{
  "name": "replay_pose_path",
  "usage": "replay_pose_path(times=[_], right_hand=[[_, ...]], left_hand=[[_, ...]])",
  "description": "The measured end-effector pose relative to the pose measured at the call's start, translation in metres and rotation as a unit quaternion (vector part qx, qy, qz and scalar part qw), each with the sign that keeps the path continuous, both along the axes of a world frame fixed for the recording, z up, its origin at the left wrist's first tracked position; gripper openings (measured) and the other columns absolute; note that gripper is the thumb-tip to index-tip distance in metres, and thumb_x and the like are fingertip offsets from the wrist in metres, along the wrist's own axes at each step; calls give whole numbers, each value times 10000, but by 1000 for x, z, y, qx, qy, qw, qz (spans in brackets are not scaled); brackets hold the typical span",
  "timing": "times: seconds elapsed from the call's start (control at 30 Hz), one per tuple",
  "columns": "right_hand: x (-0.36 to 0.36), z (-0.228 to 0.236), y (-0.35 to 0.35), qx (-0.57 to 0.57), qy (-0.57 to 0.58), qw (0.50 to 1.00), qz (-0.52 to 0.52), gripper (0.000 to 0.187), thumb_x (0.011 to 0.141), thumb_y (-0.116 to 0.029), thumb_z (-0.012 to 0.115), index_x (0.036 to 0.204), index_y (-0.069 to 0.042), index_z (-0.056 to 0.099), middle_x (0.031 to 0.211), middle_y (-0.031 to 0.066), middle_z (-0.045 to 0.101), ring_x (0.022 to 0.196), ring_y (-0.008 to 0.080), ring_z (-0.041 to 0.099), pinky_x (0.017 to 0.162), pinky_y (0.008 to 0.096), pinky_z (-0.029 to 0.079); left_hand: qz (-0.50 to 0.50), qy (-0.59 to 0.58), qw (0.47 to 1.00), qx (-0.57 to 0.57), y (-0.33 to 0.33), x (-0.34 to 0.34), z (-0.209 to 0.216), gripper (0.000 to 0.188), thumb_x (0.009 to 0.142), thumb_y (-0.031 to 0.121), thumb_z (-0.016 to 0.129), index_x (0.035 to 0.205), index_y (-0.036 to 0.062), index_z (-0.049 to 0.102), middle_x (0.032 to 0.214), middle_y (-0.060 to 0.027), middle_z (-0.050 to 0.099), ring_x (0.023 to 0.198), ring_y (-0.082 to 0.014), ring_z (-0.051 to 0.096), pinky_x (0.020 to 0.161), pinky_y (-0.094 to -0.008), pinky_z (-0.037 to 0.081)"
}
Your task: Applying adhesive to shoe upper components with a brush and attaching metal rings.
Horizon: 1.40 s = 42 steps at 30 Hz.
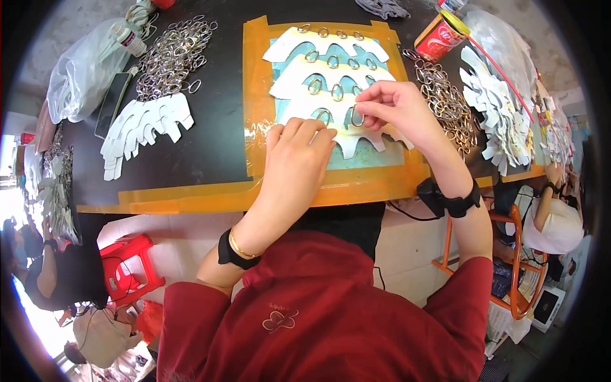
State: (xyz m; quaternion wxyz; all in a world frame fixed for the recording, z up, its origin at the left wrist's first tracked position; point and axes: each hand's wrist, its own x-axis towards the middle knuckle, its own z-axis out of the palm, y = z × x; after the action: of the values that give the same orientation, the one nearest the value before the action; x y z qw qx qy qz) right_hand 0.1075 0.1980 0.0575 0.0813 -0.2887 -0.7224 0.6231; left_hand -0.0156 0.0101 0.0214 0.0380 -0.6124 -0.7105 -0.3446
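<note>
My right hand [401, 109] pinches an oval metal ring [357, 117] between thumb and fingers, over the nearest scalloped white strip [349, 145]. My left hand [296, 151] rests on that same strip with its fingers bent and close together; what lies under the fingertips is hidden. Just beyond those fingertips a metal ring [324, 116] stands at the strip's edge. Farther away, more white strips [293, 77] lie in rows on a pale blue-green sheet [375, 158], with metal rings [333, 62] spaced along them.
Orange tape [254, 83] borders the sheet on the dark table [210, 134]. Piles of metal rings lie left [175, 54] and right [445, 105]. White strips are stacked at left [149, 121] and heaped at right [496, 114]. A red can [439, 37] stands at back right. Other people sit at both sides.
</note>
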Motion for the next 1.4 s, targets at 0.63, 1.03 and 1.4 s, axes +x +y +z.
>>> replay_pose_path(times=[0.63, 1.03, 1.4], right_hand=[[-14, -21, -7, 126, -44, 991, -3, 128, 828, -116, 729, 888, -5, 751, 759, 82, 725, 666, 106, 644, 646, 257, 507], [-14, -23, -10, 274, -105, 956, 1, 173, 762, -269, 783, 853, -123, 781, 697, 45, 550, 698, 179, 567, 626, 331, 424], [-16, -15, -12, 290, -119, 950, -6, 153, 753, -257, 781, 812, -117, 763, 673, 49, 596, 658, 182, 569, 599, 345, 417]], left_hand=[[-9, 1, 1000, -30, 11, -2, -4, 292, 800, -28, 636, 1057, 95, 703, 1089, -83, 614, 1055, -268, 568, 889, -413, 391], [-18, 19, 998, -55, 11, -1, -3, 338, 754, -47, 619, 1044, 104, 706, 1118, -97, 607, 1072, -278, 555, 913, -420, 387], [-10, 64, 995, -78, 16, 1, -1, 292, 783, 7, 618, 1043, 109, 702, 1156, -92, 614, 1102, -276, 550, 942, -440, 394]])
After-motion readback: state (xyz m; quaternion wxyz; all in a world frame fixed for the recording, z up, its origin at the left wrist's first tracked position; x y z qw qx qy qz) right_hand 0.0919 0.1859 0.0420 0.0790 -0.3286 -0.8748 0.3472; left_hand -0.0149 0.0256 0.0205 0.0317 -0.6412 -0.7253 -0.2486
